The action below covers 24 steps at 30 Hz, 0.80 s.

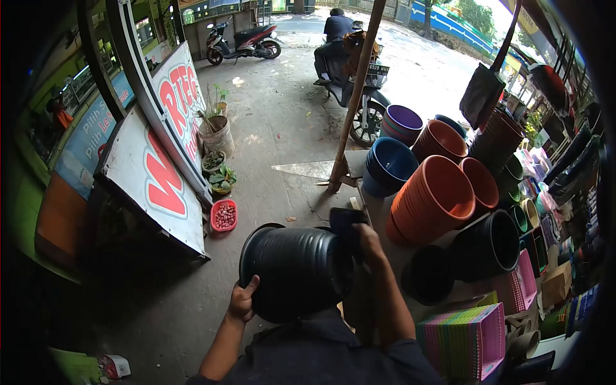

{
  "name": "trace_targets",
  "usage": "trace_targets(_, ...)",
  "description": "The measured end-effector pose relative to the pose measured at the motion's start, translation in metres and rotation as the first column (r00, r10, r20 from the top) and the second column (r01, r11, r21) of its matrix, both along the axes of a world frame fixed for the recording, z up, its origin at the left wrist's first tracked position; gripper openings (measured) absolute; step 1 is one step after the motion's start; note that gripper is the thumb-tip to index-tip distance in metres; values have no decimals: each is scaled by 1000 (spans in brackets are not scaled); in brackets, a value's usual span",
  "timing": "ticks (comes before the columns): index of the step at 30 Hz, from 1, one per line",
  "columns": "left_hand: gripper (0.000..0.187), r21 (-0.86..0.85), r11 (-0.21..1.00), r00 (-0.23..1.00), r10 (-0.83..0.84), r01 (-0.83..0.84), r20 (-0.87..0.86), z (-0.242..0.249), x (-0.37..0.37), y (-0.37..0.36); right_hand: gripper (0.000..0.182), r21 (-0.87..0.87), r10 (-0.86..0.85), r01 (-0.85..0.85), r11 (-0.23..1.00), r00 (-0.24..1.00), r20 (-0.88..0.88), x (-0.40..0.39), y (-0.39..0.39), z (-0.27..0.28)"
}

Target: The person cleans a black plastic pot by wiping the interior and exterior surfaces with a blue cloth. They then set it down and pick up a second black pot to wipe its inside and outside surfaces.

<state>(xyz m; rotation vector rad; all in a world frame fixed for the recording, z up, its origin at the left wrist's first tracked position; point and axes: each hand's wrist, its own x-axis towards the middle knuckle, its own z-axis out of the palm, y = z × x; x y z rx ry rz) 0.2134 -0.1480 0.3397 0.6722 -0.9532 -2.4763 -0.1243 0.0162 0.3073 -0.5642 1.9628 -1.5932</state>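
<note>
Floor (256,160), pot (292,273) in left hand (243,303)

Pot (289,263) sits sideways between the person's two hands: left hand (242,301) at the rim end, right hand (371,242) near the base end, with a cloth-like item (346,219) against that end. Left: sign panel (151,183), slanted; basin (224,230) on the ground just beside it, small round items (224,215) inside. Beyond the basin, potted plant (222,179), then bucket (215,138) with stems. Ahead: pole (353,96) in front of motorbike (367,115), second person (337,29) seated on it; scooter (244,40) farther left. Right: stacked pots (417,202); stacked baskets (449,346) nearer the wearer.
</note>
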Motion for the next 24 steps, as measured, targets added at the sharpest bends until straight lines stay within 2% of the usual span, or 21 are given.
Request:
trace_targets(1, 42, 0, 1000, 1000, 4, -4, 0, 0, 5, -4, 35, -112, -47, 127, 986, 841, 539, 1, 11, 27)
trace_targets(2, 42, 73, 997, 999, 39, -38, -9, -1, 10, -7, 34, -231, -52, 204, 951, 846, 531, 2, 22, 18)
trace_targets(3, 42, 148, 986, 997, 73, -70, -14, -3, 16, -9, 34, -223, -53, 200, 954, 844, 534, 10, 24, 11)
trace_targets(6, 44, 197, 978, 997, 76, -72, -13, -16, 23, -13, 49, -471, 134, 27, 882, 943, 304, 41, 23, -2)
trace_targets(7, 44, 212, 974, 996, 85, -79, -18, -18, 21, -14, 61, -353, 223, -195, 915, 974, 39, 52, 16, 3)
trace_targets(8, 44, 213, 975, 997, 69, -64, -15, -19, 19, -15, 74, -172, 337, -374, 911, 918, -208, 65, 8, 8)
trace_targets(9, 49, 153, 987, 999, 48, -46, -7, -19, 17, -16, 82, 228, 407, -338, 913, 725, -556, 85, 3, 38)
trace_targets(10, 54, 92, 995, 1000, 32, -32, 1, -19, 16, -16, 85, 188, 427, -392, 901, 714, -555, 98, 5, 47)
trace_targets(12, 52, 138, 988, 997, 72, -69, -20, -14, 10, -22, 88, 146, 454, -455, 878, 697, -555, 111, 11, 63)
trace_targets(14, 49, 189, 974, 991, 130, -121, -32, -15, 16, -24, 84, 29, 645, -694, 719, 652, -398, 117, 24, 77)
trace_targets(15, 50, 187, 973, 987, 151, -138, -57, -18, 20, -29, 84, 27, 650, -699, 714, 649, -395, 113, 29, 74)
trace_targets(17, 51, 190, 969, 982, 175, -159, -73, -22, 30, -37, 72, -82, 700, -733, 675, 672, -243, 103, 51, 62)
trace_targets(18, 52, 201, 966, 981, 181, -163, -75, -24, 35, -40, 63, -92, 470, -462, 882, 852, 229, 106, 71, 49)
trace_targets(19, 53, 210, 964, 980, 184, -164, -80, -26, 39, -43, 55, 58, 96, -169, 984, 771, 630, 111, 91, 34)
trace_targets(20, 53, 212, 963, 980, 186, -166, -78, -29, 42, -47, 55, 59, 96, -170, 984, 770, 631, 113, 101, 21)
trace_targets(22, 58, 242, 962, 978, 163, -128, -132, -33, 46, -49, 48, -128, -91, 186, 974, 842, 531, 115, 108, 14)
trace_targets(23, 58, 248, 961, 979, 160, -125, -127, -34, 47, -47, 48, -122, -98, 191, 974, 840, 534, 116, 110, 9)
trace_targets(24, 56, 168, 970, 981, 188, -177, -56, -29, 46, -45, 48, -204, -156, 357, 911, 760, 631, 122, 102, 24)
